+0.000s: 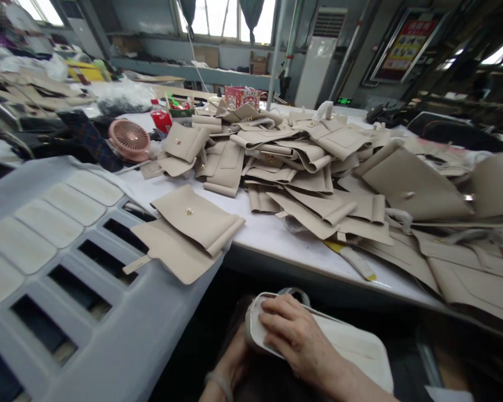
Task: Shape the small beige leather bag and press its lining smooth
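the right hand [295, 338] lies flat on top of a white flat piece with round corners and a grey edge [360, 349]. its fingers [272, 319] are stretched out, a little apart, and press down on the near end. they do not wrap round anything. the left hand [231, 360] is under the left end of the white piece. its fingers are hidden, so i cannot tell if they grip it or just prop it up. the white piece sits low in the lap, below the edge of the table, not on it.

the step in hand looks like holding the piece still and pressing or smoothing it between the two hands. i think any next move needs a firm hold from below, for the piece rests on no hard top.

the long white table [268, 230] is heaped with beige folded leather flaps [302, 162], many with a small gold stud. two more beige flaps [193, 223] lie apart at the near left corner, half on a grey plastic tray with long slots [121, 335]. further back stand a small round pink fan [129, 139] and a red bottle [159, 118]. the room is a workshop with bright windows [218, 22], a tall white air cooler [318, 56] and a red and yellow poster [406, 44].
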### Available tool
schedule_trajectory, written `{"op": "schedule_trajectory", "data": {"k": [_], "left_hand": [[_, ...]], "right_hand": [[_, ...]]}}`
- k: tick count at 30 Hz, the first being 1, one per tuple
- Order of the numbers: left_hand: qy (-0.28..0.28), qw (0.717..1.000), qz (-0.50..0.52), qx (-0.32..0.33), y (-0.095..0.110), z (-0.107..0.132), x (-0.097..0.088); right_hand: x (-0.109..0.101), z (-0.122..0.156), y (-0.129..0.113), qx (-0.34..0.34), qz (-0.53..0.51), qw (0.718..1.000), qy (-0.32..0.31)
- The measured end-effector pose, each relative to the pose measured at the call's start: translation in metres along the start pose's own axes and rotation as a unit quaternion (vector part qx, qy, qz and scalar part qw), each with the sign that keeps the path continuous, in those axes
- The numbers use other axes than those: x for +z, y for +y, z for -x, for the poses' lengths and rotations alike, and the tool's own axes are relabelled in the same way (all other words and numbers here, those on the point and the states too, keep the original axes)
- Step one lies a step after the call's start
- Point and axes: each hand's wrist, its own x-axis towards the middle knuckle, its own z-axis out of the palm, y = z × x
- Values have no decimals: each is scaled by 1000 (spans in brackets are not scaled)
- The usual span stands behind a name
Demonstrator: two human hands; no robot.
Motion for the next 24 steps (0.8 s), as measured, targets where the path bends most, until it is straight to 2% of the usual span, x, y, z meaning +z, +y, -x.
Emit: {"op": "schedule_trajectory", "data": {"k": [2,4,6,7,9,11,12,14,19,24], "left_hand": [[67,996,-60,14,14,7,-12],[124,985,-117,42,36,20,-15],[114,966,-215,88,62,40,-4],[81,946,-290,117,74,51,7],[9,871,-462,164,94,71,35],[-12,791,-579,198,103,84,61],[-11,762,-612,212,104,87,70],[0,728,-642,240,102,89,79],[22,702,-660,266,91,84,73],[13,696,-660,284,83,87,70]], "right_hand": [[-1,3,-1,13,2,1000,7],[0,8,-1,29,7,999,14],[1,12,0,44,5,999,25],[2,14,1,49,3,998,31],[4,17,3,52,-2,998,46],[6,20,4,51,-8,997,59],[6,22,5,52,-10,997,64],[7,24,5,54,-15,996,73],[9,27,7,46,-16,994,98],[12,28,9,33,-8,993,109]]}}
